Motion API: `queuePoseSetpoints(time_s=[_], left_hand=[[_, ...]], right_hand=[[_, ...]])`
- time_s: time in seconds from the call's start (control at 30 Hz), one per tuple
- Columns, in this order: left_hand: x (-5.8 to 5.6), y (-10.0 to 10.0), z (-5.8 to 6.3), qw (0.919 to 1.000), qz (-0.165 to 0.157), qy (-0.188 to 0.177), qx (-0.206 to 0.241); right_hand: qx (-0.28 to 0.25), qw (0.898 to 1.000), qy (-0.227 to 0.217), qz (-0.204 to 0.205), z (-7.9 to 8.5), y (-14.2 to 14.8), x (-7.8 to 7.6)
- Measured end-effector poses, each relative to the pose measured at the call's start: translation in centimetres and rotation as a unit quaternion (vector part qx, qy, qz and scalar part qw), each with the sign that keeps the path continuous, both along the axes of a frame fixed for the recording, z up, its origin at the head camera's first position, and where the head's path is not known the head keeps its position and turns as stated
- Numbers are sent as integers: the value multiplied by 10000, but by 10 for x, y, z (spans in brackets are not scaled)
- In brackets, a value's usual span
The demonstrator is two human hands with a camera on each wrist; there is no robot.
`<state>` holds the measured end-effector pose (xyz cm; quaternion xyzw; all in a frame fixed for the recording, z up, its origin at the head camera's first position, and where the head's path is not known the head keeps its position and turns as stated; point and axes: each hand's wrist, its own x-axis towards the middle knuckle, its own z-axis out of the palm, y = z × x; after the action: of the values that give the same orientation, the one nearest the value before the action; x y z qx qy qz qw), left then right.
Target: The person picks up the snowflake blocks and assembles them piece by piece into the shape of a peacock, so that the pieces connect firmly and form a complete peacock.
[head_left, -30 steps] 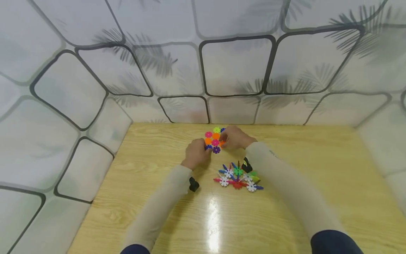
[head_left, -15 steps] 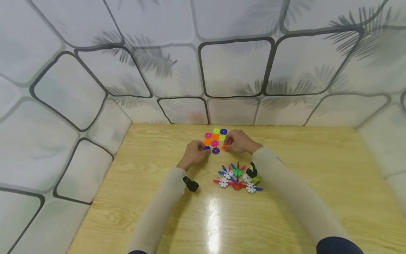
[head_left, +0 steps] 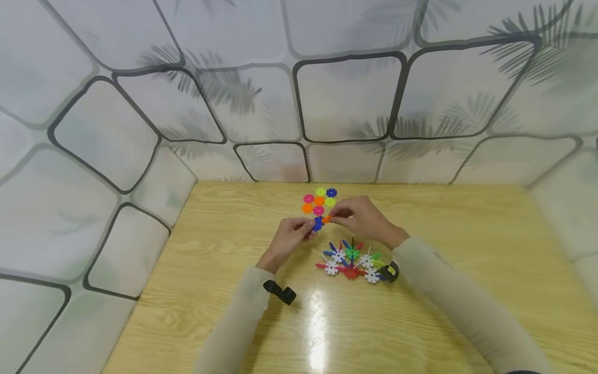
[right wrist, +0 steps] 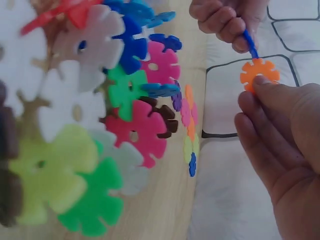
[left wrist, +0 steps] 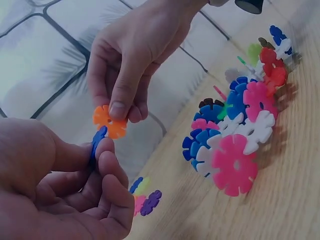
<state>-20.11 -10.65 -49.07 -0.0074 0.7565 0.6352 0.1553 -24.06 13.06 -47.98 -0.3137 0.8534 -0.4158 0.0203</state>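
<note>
In the left hand (head_left: pixel 288 236), pinched between thumb and fingers, one blue disc (left wrist: pixel 99 139); in the right hand (head_left: pixel 362 215), pinched likewise, one orange disc (left wrist: pixel 110 122). Both raised above the wood between the hands, rims meeting; whether slotted together, impossible to tell. To the outer side of each hand, broad stretches of tabletop (head_left: pixel 467 223), with plenty of room sideways; beyond the hands, little depth before the table's far edge, hard against the patterned wall (head_left: pixel 345 98). Orange disc thin and flower-shaped, notched all round, with a small central hole; blue disc turned nearly edge-on. Just past the hands, seven flat discs (head_left: pixel 319 201) in a loose group: two yellow-green, two pink, two orange, one dark blue; plus one purple disc (left wrist: pixel 151 203), plain in the left wrist view. On the near side of the right hand, one interlocked build (left wrist: pixel 238 99): four white discs (head_left: pixel 331 268) around one green disc (head_left: pixel 352 252) and one red disc (head_left: pixel 351 272), the rest too crowded to count. On the wrists, two black wrist cameras (head_left: pixel 288 295), one each.
</note>
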Motion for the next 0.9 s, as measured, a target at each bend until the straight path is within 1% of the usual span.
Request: queuePoseSetpoints(time_s=[0.07, 0.17, 0.3, 0.37, 0.5, 0.63, 0.77, 0.9], left_hand=[[2, 0, -2, 9999, 2, -51, 95], [3, 0, -3, 9998, 33, -85, 150], [5, 1, -4, 9999, 97, 34, 138], [6, 3, -5, 9997, 154, 109, 137], [8, 8, -6, 9992, 295, 194, 173], [10, 14, -5, 9988, 305, 385, 24], [13, 15, -5, 9984, 316, 459, -82], [14, 13, -11, 9989, 384, 243, 72]], right_hand=[[64, 9999, 149, 2, 0, 0, 3], [213, 9982, 547, 122, 1, -1, 6], [544, 9916, 1117, 371, 4, -4, 8], [702, 9883, 1274, 457, 5, -5, 10], [766, 9877, 1280, 468, 6, -5, 14], [824, 9875, 1275, 417, 10, -4, 17], [1370, 9780, 1468, 558, 15, -7, 17], [2090, 9651, 1407, 722, 20, -13, 19]])
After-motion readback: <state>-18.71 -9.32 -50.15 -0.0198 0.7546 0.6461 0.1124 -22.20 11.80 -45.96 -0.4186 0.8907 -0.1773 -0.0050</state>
